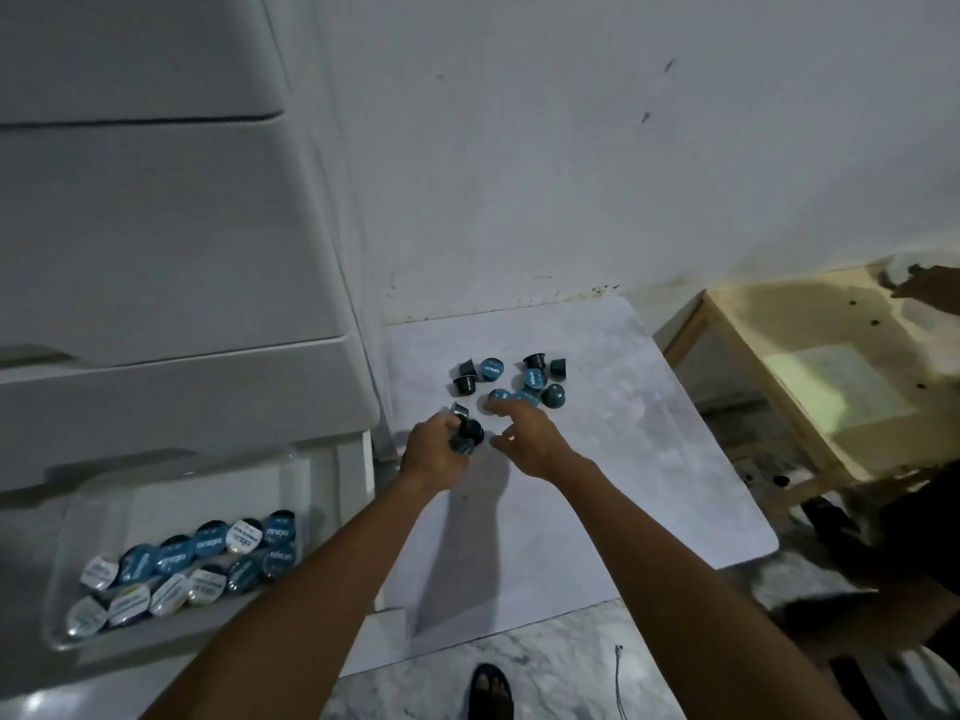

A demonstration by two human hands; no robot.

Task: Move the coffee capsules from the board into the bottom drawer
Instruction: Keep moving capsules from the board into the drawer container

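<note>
A pale, marble-patterned flat board (597, 459) with rounded corners lies on a grey-veined marble floor (561, 667), its far edge against a scuffed white wall (571, 148). On the far half of the board sits a loose cluster of small dark cup-shaped coffee capsules with round teal foil lids (519, 381); some lie on their sides showing tapered dark bodies, others face lid-up with white lettering.

The left hand (434, 452) is closed around several capsules (465, 433), a clutch of dark cups and one teal lid showing between thumb and fingers at the near left of the cluster. The right hand (524, 441) hovers just beside it with fingers spread apart, the index fingertip touching or just over the nearest teal lid of the cluster; it clasps nothing.

To the left stands a smooth white plastic drawer unit (156, 252) with rounded fronts. Its bottom drawer, a clear plastic tray (67, 543), is pulled out and holds two rough rows of capsules (192, 563) lying lid-forward, teal lids and white lids mixed.

At the right stands a light unfinished wooden frame (779, 387) with small dark screw spots. A foot in a dark sandal (491, 691) rests on the floor at the near edge.
</note>
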